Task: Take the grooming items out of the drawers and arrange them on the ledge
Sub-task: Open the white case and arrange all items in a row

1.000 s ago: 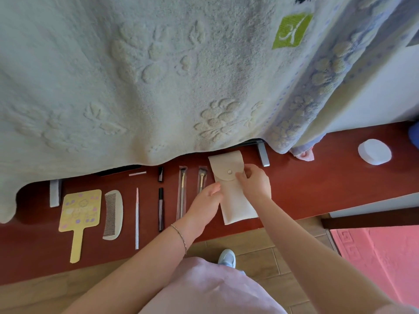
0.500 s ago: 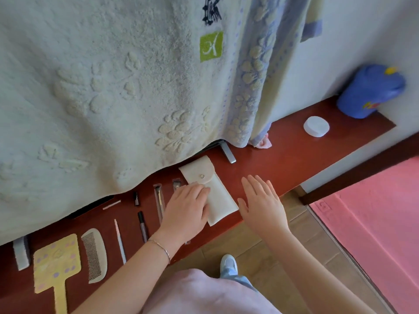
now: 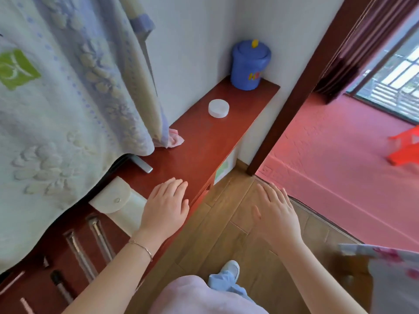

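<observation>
The fingers [image 3: 174, 185] of the left hand [image 3: 166, 208] are held straight and together, nothing grasped, the palm hovering over the front edge of the ledge [image 3: 204, 141]; whether the ledge is actually touched cannot be told. The fingers of the right hand [image 3: 277, 213] are likewise spread flat and released, held out over the wooden floor [image 3: 226, 241], apart from the ledge. Just beside the left hand, the cream pouch [image 3: 115, 202] is laid flat on the ledge, its snap flap upward and its lower end hidden behind the wrist, a placement that is judged to be finished since no grip is kept on it. To its left, 2 sleeved brushes [image 3: 90, 245] are lined up parallel, then a dark pencil [image 3: 60, 284], the even row suggesting deliberate arrangement for display. A hanging towel [image 3: 68, 98] covers the back of the ledge. Farther right, well apart, a white round lid [image 3: 218, 108] and a blue lidded container [image 3: 250, 64] are left standing. With both hands empty, another drawer item is probably to be fetched.
</observation>
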`<state>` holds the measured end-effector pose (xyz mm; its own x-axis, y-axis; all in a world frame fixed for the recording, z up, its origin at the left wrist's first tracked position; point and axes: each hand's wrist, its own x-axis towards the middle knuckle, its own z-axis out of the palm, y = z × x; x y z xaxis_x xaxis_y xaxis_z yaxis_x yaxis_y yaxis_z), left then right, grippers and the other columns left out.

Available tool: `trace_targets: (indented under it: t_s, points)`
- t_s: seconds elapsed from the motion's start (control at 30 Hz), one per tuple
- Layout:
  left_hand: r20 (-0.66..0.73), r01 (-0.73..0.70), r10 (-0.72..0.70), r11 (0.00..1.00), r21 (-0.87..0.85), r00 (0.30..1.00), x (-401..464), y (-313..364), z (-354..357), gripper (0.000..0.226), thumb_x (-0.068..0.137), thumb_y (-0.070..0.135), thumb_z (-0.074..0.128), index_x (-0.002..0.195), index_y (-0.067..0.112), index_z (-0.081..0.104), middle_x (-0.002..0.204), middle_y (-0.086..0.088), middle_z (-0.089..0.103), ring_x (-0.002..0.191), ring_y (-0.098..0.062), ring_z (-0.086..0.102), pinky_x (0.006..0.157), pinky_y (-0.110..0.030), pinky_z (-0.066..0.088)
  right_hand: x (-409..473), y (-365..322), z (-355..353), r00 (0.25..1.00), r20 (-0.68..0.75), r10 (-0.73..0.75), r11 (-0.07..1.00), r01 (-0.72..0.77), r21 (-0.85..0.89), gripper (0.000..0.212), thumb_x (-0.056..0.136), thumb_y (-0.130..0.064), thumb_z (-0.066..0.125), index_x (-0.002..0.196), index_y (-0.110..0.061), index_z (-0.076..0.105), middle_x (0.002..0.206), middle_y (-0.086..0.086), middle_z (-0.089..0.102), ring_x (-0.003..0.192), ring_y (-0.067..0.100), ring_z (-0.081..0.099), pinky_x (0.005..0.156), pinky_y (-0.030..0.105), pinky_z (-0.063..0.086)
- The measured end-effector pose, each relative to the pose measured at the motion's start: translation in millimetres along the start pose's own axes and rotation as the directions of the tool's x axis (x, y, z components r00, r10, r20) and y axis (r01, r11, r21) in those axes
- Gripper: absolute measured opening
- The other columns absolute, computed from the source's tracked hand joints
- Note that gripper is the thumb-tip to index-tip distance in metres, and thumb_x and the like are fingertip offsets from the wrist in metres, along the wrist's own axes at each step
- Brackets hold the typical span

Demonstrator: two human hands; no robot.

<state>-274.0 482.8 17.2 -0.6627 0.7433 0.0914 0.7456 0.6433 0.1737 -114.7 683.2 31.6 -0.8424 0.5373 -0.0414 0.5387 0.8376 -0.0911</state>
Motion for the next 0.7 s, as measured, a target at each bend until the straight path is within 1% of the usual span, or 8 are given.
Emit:
trace_targets:
  t_s: [0.1, 0.17, 0.2, 0.27, 0.43, 0.53, 0.6, 0.7]
  points:
    - [0.008, 0.001, -0.001, 1.000, 0.008, 1.000, 23.4, 18.3, 7.4, 0.046, 0.083, 0.030, 0.038, 0.115, 0.009, 0.064, 0.115, -0.005, 0.065, 0.113, -0.023, 0.058, 0.092, -0.039, 0.049, 9.7, 27.9, 1.9, 1.000, 0.002, 0.019, 1.000, -0.019, -0.010, 0.057, 0.083, -0.028, 0.064, 0.133, -0.007, 0.048, 0.137, 0.010, 0.051, 0.133, 0.028, 0.040, 0.111, 0.039, 0.014]
    - [0.004, 0.008, -0.009, 1.000, 0.026, 1.000, 37.2, 29.1, 12.4, 0.038, 0.083, 0.026, 0.051, 0.116, 0.010, 0.064, 0.116, -0.005, 0.065, 0.114, -0.022, 0.058, 0.094, -0.038, 0.047, 19.3, 43.7, 3.1, 1.000, 0.008, 0.009, 1.000, -0.009, -0.029, 0.058, 0.080, -0.029, 0.068, 0.131, -0.006, 0.051, 0.133, 0.010, 0.055, 0.130, 0.028, 0.044, 0.109, 0.041, 0.017]
    - [0.005, 0.015, -0.015, 0.999, 0.030, 1.000, 43.5, 34.3, 14.4, 0.037, 0.082, 0.023, 0.058, 0.116, 0.010, 0.063, 0.116, -0.005, 0.065, 0.114, -0.022, 0.058, 0.094, -0.038, 0.046, 24.7, 50.6, 3.6, 1.000, 0.010, -0.003, 0.999, 0.003, -0.034, 0.058, 0.078, -0.029, 0.070, 0.129, -0.006, 0.053, 0.131, 0.010, 0.056, 0.128, 0.028, 0.046, 0.108, 0.041, 0.019]
    - [0.011, 0.040, -0.040, 0.999, 0.033, 0.999, 54.6, 44.6, 16.4, 0.039, 0.079, 0.021, 0.065, 0.116, 0.010, 0.063, 0.116, -0.005, 0.065, 0.114, -0.022, 0.058, 0.094, -0.037, 0.046, 36.3, 61.7, 3.8, 0.999, 0.022, -0.046, 0.999, 0.046, -0.026, 0.059, 0.079, -0.029, 0.069, 0.130, -0.006, 0.052, 0.132, 0.010, 0.056, 0.129, 0.028, 0.046, 0.109, 0.041, 0.018]
    - [0.007, 0.082, -0.083, 0.995, 0.057, 0.997, 73.9, 63.8, 20.5, 0.040, 0.076, 0.020, 0.069, 0.114, 0.010, 0.065, 0.114, -0.004, 0.066, 0.113, -0.021, 0.059, 0.093, -0.036, 0.047, 67.6, 80.2, 2.8, 0.986, -0.008, -0.164, 0.987, 0.164, -0.001, 0.058, 0.088, -0.030, 0.055, 0.140, -0.008, 0.041, 0.144, 0.010, 0.043, 0.138, 0.026, 0.032, 0.112, 0.036, 0.007]
    - [0.022, 0.080, -0.082, 0.994, 0.078, 0.996, 84.3, 70.8, 22.2, 0.041, 0.075, 0.021, 0.069, 0.115, 0.011, 0.064, 0.116, -0.004, 0.065, 0.113, -0.021, 0.058, 0.093, -0.036, 0.047, 89.2, 86.6, 1.5, 0.978, -0.036, -0.204, 0.979, 0.204, 0.004, 0.056, 0.090, -0.029, 0.054, 0.139, -0.008, 0.040, 0.144, 0.010, 0.044, 0.138, 0.025, 0.032, 0.112, 0.035, 0.006]
    - [0.032, 0.078, -0.081, 0.993, 0.086, 0.996, 93.9, 71.5, 24.1, 0.041, 0.076, 0.021, 0.068, 0.115, 0.011, 0.064, 0.118, -0.005, 0.064, 0.114, -0.022, 0.058, 0.093, -0.037, 0.047, 105.4, 89.9, 2.5, 0.975, -0.030, -0.219, 0.976, 0.219, -0.011, 0.056, 0.088, -0.029, 0.058, 0.137, -0.007, 0.043, 0.141, 0.010, 0.047, 0.136, 0.026, 0.035, 0.112, 0.036, 0.010]
    - [0.041, 0.082, -0.086, 0.993, 0.091, 0.995, 113.0, 69.0, 30.2, 0.041, 0.077, 0.023, 0.068, 0.116, 0.012, 0.064, 0.120, -0.006, 0.063, 0.114, -0.023, 0.058, 0.093, -0.039, 0.048, 129.9, 97.8, 5.7, 0.969, -0.052, -0.240, 0.970, 0.239, -0.037, 0.057, 0.076, -0.027, 0.072, 0.126, -0.004, 0.056, 0.126, 0.012, 0.060, 0.124, 0.029, 0.051, 0.106, 0.044, 0.029]
